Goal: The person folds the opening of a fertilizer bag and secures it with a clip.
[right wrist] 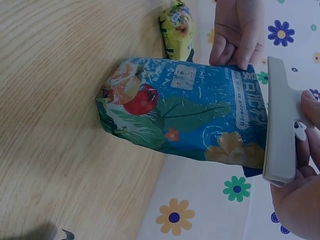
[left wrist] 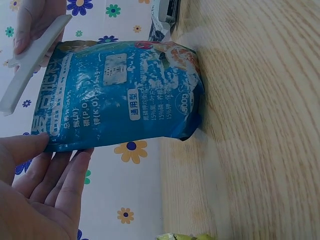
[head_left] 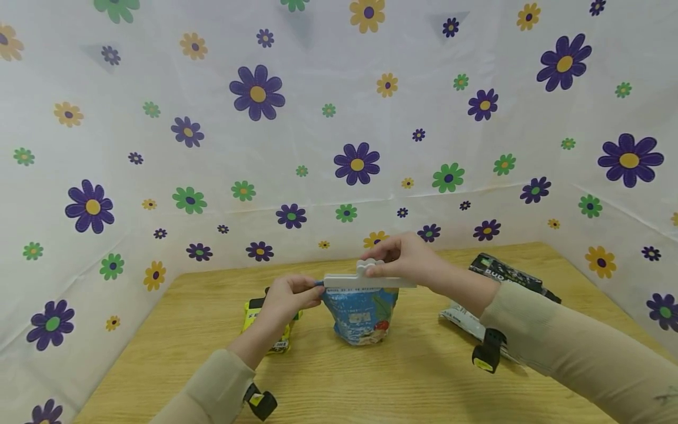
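A blue plastic bag (head_left: 362, 315) printed with vegetables and a "500g" mark stands upright on the table. My left hand (head_left: 288, 300) pinches its top left corner between thumb and fingers, as the left wrist view also shows. My right hand (head_left: 410, 262) grips the scalloped handle of a long white bag clip (head_left: 344, 281). The clip lies across the bag's top edge in the head view and sticks out past the right side. In the right wrist view the clip (right wrist: 280, 125) runs along the top edge; whether its bars clamp the plastic, I cannot tell.
A yellow packet (head_left: 249, 315) lies behind my left forearm. On the right, a black packet (head_left: 508, 272) and a white-and-grey packet (head_left: 461, 321) lie near my right forearm. A flowered curtain (head_left: 318, 135) surrounds the wooden table (head_left: 339, 383) at the back and sides.
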### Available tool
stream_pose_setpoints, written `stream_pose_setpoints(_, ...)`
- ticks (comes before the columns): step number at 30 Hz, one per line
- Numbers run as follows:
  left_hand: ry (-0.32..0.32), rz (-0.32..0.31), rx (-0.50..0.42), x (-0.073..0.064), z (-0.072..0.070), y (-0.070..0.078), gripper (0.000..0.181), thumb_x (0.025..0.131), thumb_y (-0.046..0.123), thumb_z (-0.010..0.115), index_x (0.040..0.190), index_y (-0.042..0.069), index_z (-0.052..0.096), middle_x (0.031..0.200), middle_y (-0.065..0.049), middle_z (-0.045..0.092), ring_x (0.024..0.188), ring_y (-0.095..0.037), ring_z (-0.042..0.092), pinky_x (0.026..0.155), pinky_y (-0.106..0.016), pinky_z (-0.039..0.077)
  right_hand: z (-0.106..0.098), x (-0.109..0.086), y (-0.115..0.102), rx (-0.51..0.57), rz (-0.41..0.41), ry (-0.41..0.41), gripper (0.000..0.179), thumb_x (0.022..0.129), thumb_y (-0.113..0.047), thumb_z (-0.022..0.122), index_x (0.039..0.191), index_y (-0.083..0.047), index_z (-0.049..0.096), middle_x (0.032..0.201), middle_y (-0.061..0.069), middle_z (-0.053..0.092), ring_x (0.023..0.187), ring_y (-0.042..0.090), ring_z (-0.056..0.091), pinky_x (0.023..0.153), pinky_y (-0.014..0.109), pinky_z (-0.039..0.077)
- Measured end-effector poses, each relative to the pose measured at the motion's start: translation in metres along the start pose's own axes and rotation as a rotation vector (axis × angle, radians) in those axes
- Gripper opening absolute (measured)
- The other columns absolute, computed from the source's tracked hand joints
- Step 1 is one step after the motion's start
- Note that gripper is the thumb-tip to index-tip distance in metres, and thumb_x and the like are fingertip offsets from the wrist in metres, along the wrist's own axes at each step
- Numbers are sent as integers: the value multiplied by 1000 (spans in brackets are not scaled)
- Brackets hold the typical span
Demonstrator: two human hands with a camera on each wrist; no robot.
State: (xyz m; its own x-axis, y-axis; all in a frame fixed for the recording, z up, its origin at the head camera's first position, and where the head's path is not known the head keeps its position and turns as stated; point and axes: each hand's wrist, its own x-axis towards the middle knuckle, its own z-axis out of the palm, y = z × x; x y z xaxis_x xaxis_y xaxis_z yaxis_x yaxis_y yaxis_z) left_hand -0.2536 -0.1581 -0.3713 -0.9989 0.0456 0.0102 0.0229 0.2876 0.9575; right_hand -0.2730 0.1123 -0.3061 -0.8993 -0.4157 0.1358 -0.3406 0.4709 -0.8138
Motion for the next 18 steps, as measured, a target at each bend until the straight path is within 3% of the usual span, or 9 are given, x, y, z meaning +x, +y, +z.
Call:
stream_pose_setpoints(8, -13, 9, 6, 0, 1, -1, 19, 102, 9, 72, 114, -5, 75, 118, -20, 78, 96, -20, 78, 98, -42, 65, 0, 3, -4, -33, -6, 38, 27, 91, -18, 87, 114, -6, 82, 105, 11, 79, 83, 15, 64, 74, 24, 55)
stream_pose_setpoints(18, -33, 19, 0, 0, -1, 0, 21, 103, 10, 71, 116, -6, 76, 119, -20, 77, 99, -22, 78, 98, -40, 66, 3, 5, -9, -67, -116, 85, 19, 90, -12, 87, 107, -5, 84, 99, 11, 81, 76, 14, 67, 69, 25, 58)
